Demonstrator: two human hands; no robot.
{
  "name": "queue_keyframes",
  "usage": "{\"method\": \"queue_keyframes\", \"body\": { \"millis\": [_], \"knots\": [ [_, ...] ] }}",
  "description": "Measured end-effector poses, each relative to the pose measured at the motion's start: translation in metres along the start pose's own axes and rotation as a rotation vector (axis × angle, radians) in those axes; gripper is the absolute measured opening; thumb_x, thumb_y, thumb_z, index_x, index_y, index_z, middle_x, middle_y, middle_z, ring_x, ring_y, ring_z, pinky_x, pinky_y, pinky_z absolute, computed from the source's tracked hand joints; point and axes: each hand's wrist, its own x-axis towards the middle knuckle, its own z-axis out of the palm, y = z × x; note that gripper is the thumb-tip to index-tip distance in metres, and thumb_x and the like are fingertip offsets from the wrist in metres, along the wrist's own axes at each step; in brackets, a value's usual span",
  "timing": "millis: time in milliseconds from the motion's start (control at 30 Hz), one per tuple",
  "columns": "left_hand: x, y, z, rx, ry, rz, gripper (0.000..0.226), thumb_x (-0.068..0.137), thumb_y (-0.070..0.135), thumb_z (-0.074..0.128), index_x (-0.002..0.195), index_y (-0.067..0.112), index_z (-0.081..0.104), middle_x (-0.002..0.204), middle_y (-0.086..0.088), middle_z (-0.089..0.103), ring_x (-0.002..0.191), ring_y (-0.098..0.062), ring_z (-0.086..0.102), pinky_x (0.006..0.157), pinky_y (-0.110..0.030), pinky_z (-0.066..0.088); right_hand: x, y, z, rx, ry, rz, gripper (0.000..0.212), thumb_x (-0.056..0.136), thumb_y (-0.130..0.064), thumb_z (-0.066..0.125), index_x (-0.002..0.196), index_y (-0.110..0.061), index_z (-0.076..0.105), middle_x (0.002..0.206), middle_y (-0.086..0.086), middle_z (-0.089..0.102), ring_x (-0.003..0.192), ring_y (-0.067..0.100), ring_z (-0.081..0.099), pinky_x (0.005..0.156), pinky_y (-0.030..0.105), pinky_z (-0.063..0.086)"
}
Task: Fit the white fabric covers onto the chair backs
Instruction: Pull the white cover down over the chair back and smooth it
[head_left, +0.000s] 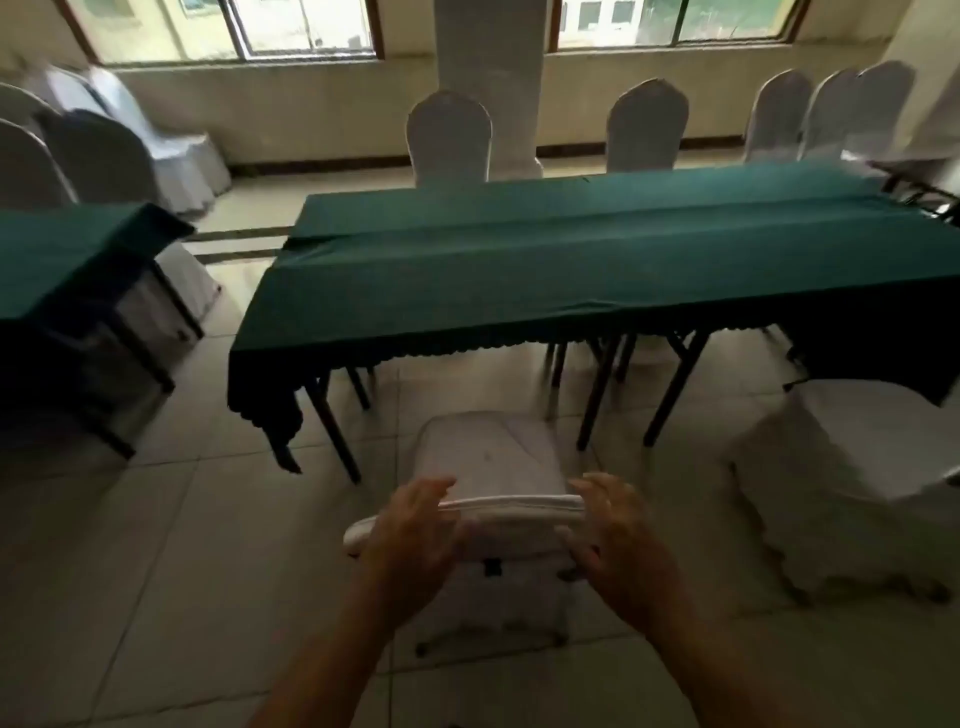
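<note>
Spreading at either end of the chair back, the left hand (410, 540) and right hand (623, 540) are seen at six o'clock. The white fabric cover (493, 519) is draped over the chair, its back and seat wrapped, and its top edge lies between the two hands. The fingers (431, 491) are held wide and slightly curled; contact with the cloth seems likely, though blur makes a firm grip hard to confirm. At twelve o'clock a long counter under a dark green tablecloth (571, 260) is seen, beyond the chair.
</note>
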Motion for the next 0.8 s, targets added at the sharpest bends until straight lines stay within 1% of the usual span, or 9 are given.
{"method": "queue_keyframes", "body": {
  "millis": [100,200,267,367,467,567,633,700,800],
  "knots": [
    [-0.012,0.004,0.024,0.242,0.079,0.123,0.057,0.087,0.051,0.054,0.129,0.013,0.060,0.126,-0.009,0.063,0.113,-0.029,0.060,0.096,-0.044,0.051,-0.014,0.005,0.026,-0.056,0.074,-0.092,0.055,0.086,-0.045,0.056,0.132,-0.013,0.055,0.133,0.010,0.058,0.121,0.034,0.057,0.106,0.052,0.043],
    [-0.014,-0.012,0.046,0.305,0.161,0.172,0.058,0.087,0.051,0.056,0.126,0.009,0.062,0.124,-0.012,0.063,0.113,-0.036,0.060,0.099,-0.052,0.049,-0.022,0.018,0.058,-0.005,0.172,-0.163,0.062,0.083,-0.042,0.061,0.137,-0.011,0.050,0.136,0.014,0.056,0.124,0.037,0.054,0.108,0.052,0.037],
    [-0.013,-0.027,0.058,0.310,0.237,0.195,0.060,0.086,0.050,0.059,0.128,0.007,0.061,0.126,-0.014,0.062,0.115,-0.035,0.057,0.100,-0.056,0.045,-0.023,0.026,0.069,0.055,0.243,-0.142,0.066,0.086,-0.048,0.059,0.139,-0.012,0.045,0.137,0.018,0.052,0.129,0.038,0.048,0.110,0.053,0.036],
    [-0.007,-0.044,0.075,0.260,0.329,0.272,0.059,0.088,0.056,0.055,0.128,0.012,0.054,0.124,-0.011,0.058,0.114,-0.033,0.055,0.104,-0.052,0.039,-0.017,0.027,0.087,0.185,0.330,-0.147,0.066,0.088,-0.061,0.052,0.135,-0.014,0.045,0.134,0.018,0.050,0.129,0.038,0.046,0.110,0.051,0.035],
    [0.007,-0.054,0.085,0.184,0.425,0.275,0.053,0.089,0.061,0.052,0.117,0.016,0.052,0.117,-0.006,0.053,0.105,-0.029,0.053,0.100,-0.037,0.034,-0.004,0.025,0.103,0.302,0.474,-0.119,0.062,0.086,-0.060,0.059,0.123,-0.012,0.050,0.128,0.011,0.047,0.124,0.034,0.047,0.106,0.051,0.039],
    [0.018,-0.059,0.097,0.116,0.554,0.267,0.050,0.091,0.062,0.048,0.109,0.016,0.052,0.113,-0.003,0.051,0.104,-0.023,0.052,0.092,-0.041,0.035,0.004,0.023,0.120,0.411,0.615,-0.092,0.055,0.084,-0.055,0.065,0.117,-0.012,0.051,0.128,0.001,0.042,0.119,0.033,0.048,0.097,0.059,0.044],
    [0.024,-0.062,0.104,0.075,0.617,0.243,0.049,0.091,0.062,0.049,0.107,0.016,0.053,0.110,0.002,0.051,0.109,-0.011,0.049,0.089,-0.046,0.036,0.012,0.022,0.128,0.427,0.663,-0.080,0.052,0.084,-0.053,0.065,0.114,-0.013,0.052,0.131,-0.010,0.042,0.112,0.038,0.050,0.088,0.067,0.043],
    [0.028,-0.063,0.107,0.077,0.655,0.237,0.050,0.090,0.062,0.049,0.105,0.016,0.053,0.109,0.006,0.050,0.118,0.001,0.043,0.087,-0.047,0.035,0.020,0.020,0.131,0.416,0.705,-0.071,0.049,0.084,-0.055,0.064,0.110,-0.014,0.053,0.135,-0.019,0.040,0.108,0.036,0.051,0.088,0.071,0.040],
    [0.046,-0.069,0.111,0.089,0.673,0.263,0.049,0.090,0.061,0.049,0.106,0.015,0.053,0.107,0.001,0.052,0.124,0.004,0.039,0.088,-0.045,0.034,0.040,0.026,0.135,0.402,0.740,-0.098,0.046,0.084,-0.054,0.065,0.111,-0.019,0.053,0.129,-0.017,0.045,0.112,0.028,0.051,0.094,0.071,0.037]
  ]
}}
